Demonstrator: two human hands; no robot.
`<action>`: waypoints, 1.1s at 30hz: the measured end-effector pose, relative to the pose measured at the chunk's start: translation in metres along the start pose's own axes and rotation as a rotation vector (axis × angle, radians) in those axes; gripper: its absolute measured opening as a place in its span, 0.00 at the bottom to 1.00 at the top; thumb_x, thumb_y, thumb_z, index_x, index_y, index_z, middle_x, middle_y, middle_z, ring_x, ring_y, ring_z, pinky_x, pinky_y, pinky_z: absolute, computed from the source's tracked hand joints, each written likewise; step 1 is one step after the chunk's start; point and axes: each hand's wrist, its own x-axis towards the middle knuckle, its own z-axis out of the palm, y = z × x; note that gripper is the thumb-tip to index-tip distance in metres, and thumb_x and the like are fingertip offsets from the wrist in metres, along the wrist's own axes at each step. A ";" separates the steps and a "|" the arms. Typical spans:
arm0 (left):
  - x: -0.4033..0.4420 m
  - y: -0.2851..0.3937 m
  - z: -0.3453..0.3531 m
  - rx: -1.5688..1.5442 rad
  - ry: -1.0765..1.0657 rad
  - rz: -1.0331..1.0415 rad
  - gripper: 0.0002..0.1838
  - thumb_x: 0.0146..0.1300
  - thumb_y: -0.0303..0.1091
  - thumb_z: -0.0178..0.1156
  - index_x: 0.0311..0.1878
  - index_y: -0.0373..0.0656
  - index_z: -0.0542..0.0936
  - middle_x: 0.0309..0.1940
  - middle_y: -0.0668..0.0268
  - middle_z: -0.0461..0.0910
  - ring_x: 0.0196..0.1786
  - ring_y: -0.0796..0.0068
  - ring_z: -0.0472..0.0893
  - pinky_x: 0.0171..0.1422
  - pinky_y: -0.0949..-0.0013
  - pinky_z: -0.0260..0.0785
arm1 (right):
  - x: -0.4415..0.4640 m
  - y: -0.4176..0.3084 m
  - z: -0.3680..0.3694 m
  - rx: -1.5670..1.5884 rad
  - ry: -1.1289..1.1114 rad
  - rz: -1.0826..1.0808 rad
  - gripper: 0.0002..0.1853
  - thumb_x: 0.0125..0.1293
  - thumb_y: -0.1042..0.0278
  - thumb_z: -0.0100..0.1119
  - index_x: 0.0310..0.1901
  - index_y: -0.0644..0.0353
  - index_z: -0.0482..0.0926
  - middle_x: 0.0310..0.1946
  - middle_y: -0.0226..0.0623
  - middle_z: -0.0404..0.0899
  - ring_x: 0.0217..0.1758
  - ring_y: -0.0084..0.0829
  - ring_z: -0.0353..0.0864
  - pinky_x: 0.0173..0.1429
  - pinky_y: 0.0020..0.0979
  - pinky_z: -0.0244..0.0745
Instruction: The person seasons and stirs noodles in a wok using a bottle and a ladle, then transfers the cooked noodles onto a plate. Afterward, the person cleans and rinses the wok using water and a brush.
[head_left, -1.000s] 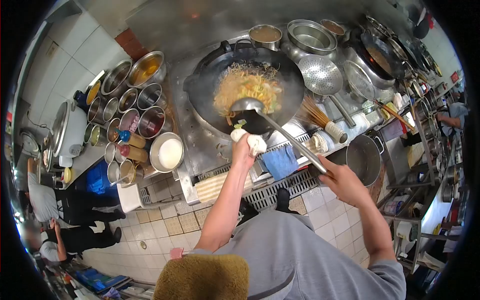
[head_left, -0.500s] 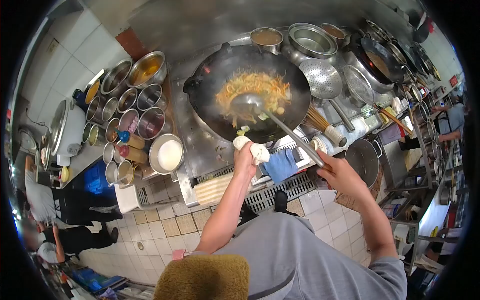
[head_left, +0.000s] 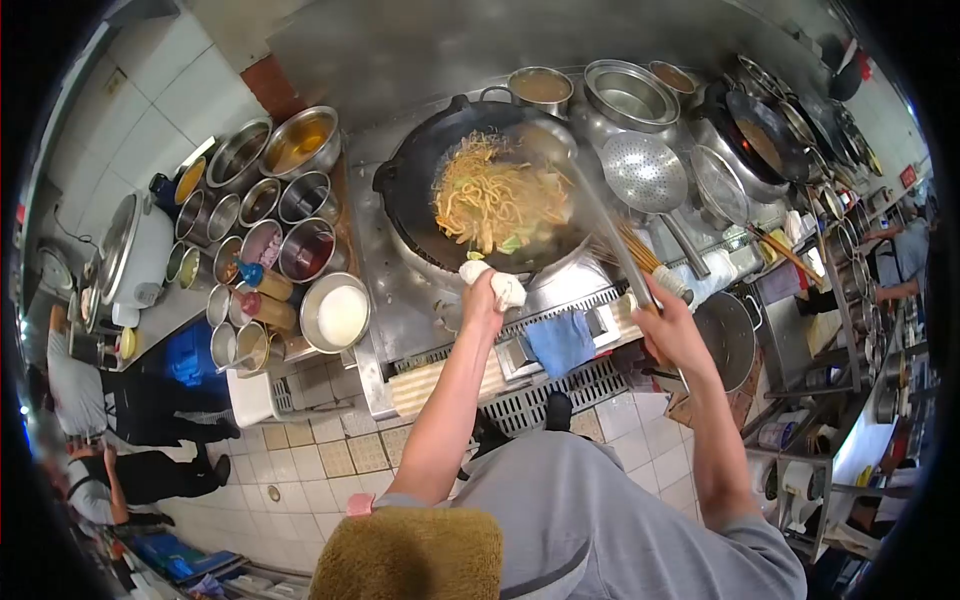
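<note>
A large black wok (head_left: 408,190) sits on the stove in front of me, with steaming noodles and shredded vegetables (head_left: 495,200) in it. My left hand (head_left: 482,303) is closed around a bunched white cloth (head_left: 508,290) at the wok's near rim. Whether a wok handle lies under that cloth is hidden. My right hand (head_left: 670,325) grips the long handle of a ladle (head_left: 612,225). The ladle slants up over the wok's right side, its bowl end blurred by motion and steam. A blue cloth (head_left: 560,338) hangs between my hands on the stove's front edge.
Metal pots with sauces and ingredients, including a bowl of white contents (head_left: 342,315), crowd the left counter. A perforated strainer (head_left: 645,172), mesh skimmer (head_left: 720,185) and bamboo brush (head_left: 640,250) lie right of the wok. A deep pot (head_left: 725,340) stands lower right. Co-workers (head_left: 130,470) stand at left.
The ladle has lifted from the noodles to the wok's right side, and my right hand has shifted slightly. The noodles have spread toward the near left. My left hand still holds the cloth.
</note>
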 end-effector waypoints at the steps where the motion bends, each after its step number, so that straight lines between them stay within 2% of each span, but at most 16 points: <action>1: 0.003 -0.001 -0.001 -0.014 -0.014 -0.009 0.05 0.61 0.25 0.54 0.40 0.35 0.73 0.31 0.60 0.79 0.30 0.63 0.83 0.33 0.60 0.79 | 0.022 0.007 0.006 -0.007 0.014 -0.023 0.34 0.64 0.74 0.57 0.72 0.60 0.57 0.16 0.23 0.66 0.11 0.16 0.61 0.13 0.23 0.55; 3: -0.007 0.003 0.009 -0.010 0.065 -0.004 0.05 0.61 0.24 0.54 0.39 0.36 0.73 0.30 0.60 0.79 0.30 0.63 0.83 0.33 0.60 0.79 | 0.061 0.027 0.022 -0.058 0.061 -0.147 0.33 0.66 0.71 0.56 0.72 0.59 0.57 0.16 0.24 0.66 0.11 0.18 0.63 0.13 0.25 0.58; 4: -0.009 0.004 0.012 -0.007 0.104 -0.002 0.04 0.61 0.24 0.54 0.39 0.36 0.73 0.30 0.60 0.79 0.31 0.63 0.83 0.33 0.60 0.79 | 0.066 0.028 0.034 -0.030 0.049 -0.090 0.33 0.66 0.70 0.55 0.72 0.58 0.57 0.16 0.25 0.67 0.11 0.19 0.64 0.14 0.25 0.59; 7: -0.001 0.000 0.004 0.058 0.040 0.004 0.08 0.63 0.28 0.53 0.44 0.40 0.73 0.32 0.60 0.80 0.33 0.62 0.84 0.35 0.57 0.80 | 0.070 0.024 0.078 0.020 -0.017 0.063 0.32 0.68 0.67 0.53 0.72 0.55 0.57 0.16 0.26 0.67 0.12 0.21 0.66 0.15 0.27 0.61; 8: 0.000 -0.001 0.002 0.042 0.048 0.015 0.07 0.62 0.26 0.54 0.43 0.39 0.73 0.31 0.60 0.79 0.32 0.62 0.83 0.34 0.59 0.79 | 0.062 0.028 0.090 0.023 -0.056 0.098 0.32 0.69 0.66 0.53 0.73 0.54 0.57 0.15 0.27 0.68 0.12 0.22 0.67 0.16 0.28 0.63; 9: 0.001 -0.001 0.003 0.024 0.054 0.028 0.06 0.61 0.24 0.54 0.41 0.37 0.73 0.31 0.59 0.79 0.31 0.63 0.83 0.33 0.60 0.79 | 0.053 0.033 0.095 0.024 -0.164 0.062 0.32 0.69 0.65 0.54 0.73 0.53 0.57 0.15 0.27 0.67 0.12 0.21 0.66 0.15 0.27 0.60; 13: 0.006 -0.005 -0.002 -0.027 0.050 0.029 0.05 0.60 0.22 0.55 0.39 0.35 0.74 0.31 0.59 0.80 0.30 0.64 0.83 0.31 0.62 0.77 | 0.038 -0.010 0.051 0.129 -0.278 0.281 0.32 0.68 0.65 0.57 0.72 0.53 0.58 0.14 0.26 0.66 0.11 0.19 0.64 0.13 0.25 0.52; 16: -0.001 -0.002 0.003 0.018 0.049 0.000 0.05 0.61 0.26 0.55 0.39 0.36 0.74 0.31 0.60 0.79 0.33 0.62 0.84 0.35 0.58 0.79 | 0.069 -0.006 0.053 0.002 -0.214 0.106 0.33 0.68 0.67 0.56 0.73 0.53 0.57 0.15 0.26 0.65 0.11 0.19 0.64 0.13 0.26 0.54; 19: 0.000 -0.005 0.004 0.021 0.110 0.030 0.05 0.61 0.25 0.55 0.40 0.36 0.74 0.31 0.60 0.79 0.33 0.62 0.83 0.36 0.58 0.79 | 0.105 0.006 0.084 0.000 -0.107 0.047 0.34 0.68 0.67 0.55 0.73 0.54 0.55 0.17 0.27 0.66 0.12 0.20 0.65 0.13 0.27 0.57; 22: -0.003 -0.004 0.004 -0.005 0.080 0.032 0.06 0.60 0.25 0.58 0.39 0.35 0.76 0.32 0.61 0.80 0.31 0.67 0.83 0.33 0.64 0.77 | 0.082 -0.003 0.101 -0.074 -0.204 0.055 0.35 0.68 0.67 0.54 0.74 0.54 0.54 0.19 0.28 0.67 0.13 0.21 0.66 0.14 0.28 0.59; 23: -0.004 -0.004 0.005 0.000 0.092 0.032 0.06 0.60 0.25 0.57 0.40 0.35 0.76 0.32 0.61 0.80 0.31 0.67 0.83 0.33 0.64 0.77 | 0.073 0.002 0.100 -0.136 -0.237 0.051 0.33 0.68 0.67 0.54 0.73 0.55 0.56 0.20 0.28 0.67 0.14 0.21 0.67 0.15 0.28 0.60; 26: -0.007 -0.002 0.010 0.011 0.105 0.033 0.07 0.60 0.25 0.57 0.40 0.35 0.76 0.31 0.62 0.80 0.31 0.67 0.83 0.34 0.64 0.78 | 0.050 0.021 0.070 -0.348 -0.281 -0.244 0.33 0.67 0.69 0.56 0.72 0.55 0.58 0.20 0.27 0.67 0.14 0.19 0.65 0.16 0.27 0.61; 28: -0.009 -0.001 0.009 0.008 0.100 0.038 0.07 0.59 0.25 0.57 0.41 0.35 0.76 0.31 0.62 0.80 0.31 0.66 0.83 0.34 0.64 0.78 | 0.037 -0.008 0.038 -0.266 -0.344 0.042 0.33 0.65 0.70 0.57 0.71 0.57 0.60 0.20 0.27 0.67 0.14 0.17 0.65 0.17 0.25 0.61; 29: -0.008 -0.002 0.007 0.017 0.092 0.033 0.06 0.61 0.25 0.56 0.41 0.35 0.75 0.31 0.61 0.80 0.32 0.66 0.83 0.34 0.63 0.78 | 0.040 -0.015 0.030 -0.147 -0.331 0.110 0.34 0.64 0.72 0.58 0.71 0.58 0.59 0.20 0.27 0.67 0.14 0.17 0.65 0.17 0.24 0.61; 32: -0.004 -0.003 0.006 0.034 0.068 0.028 0.06 0.63 0.27 0.54 0.41 0.36 0.75 0.32 0.60 0.80 0.33 0.64 0.83 0.35 0.60 0.79 | 0.073 -0.015 0.050 -0.295 -0.208 -0.090 0.35 0.63 0.71 0.59 0.71 0.60 0.58 0.20 0.28 0.69 0.15 0.17 0.66 0.18 0.24 0.63; 33: -0.008 -0.001 0.009 0.032 0.065 0.030 0.06 0.63 0.27 0.54 0.41 0.36 0.75 0.32 0.60 0.80 0.33 0.64 0.83 0.35 0.60 0.79 | 0.086 -0.012 0.062 -0.281 -0.195 -0.094 0.35 0.63 0.71 0.59 0.71 0.60 0.58 0.21 0.31 0.72 0.15 0.21 0.68 0.20 0.27 0.66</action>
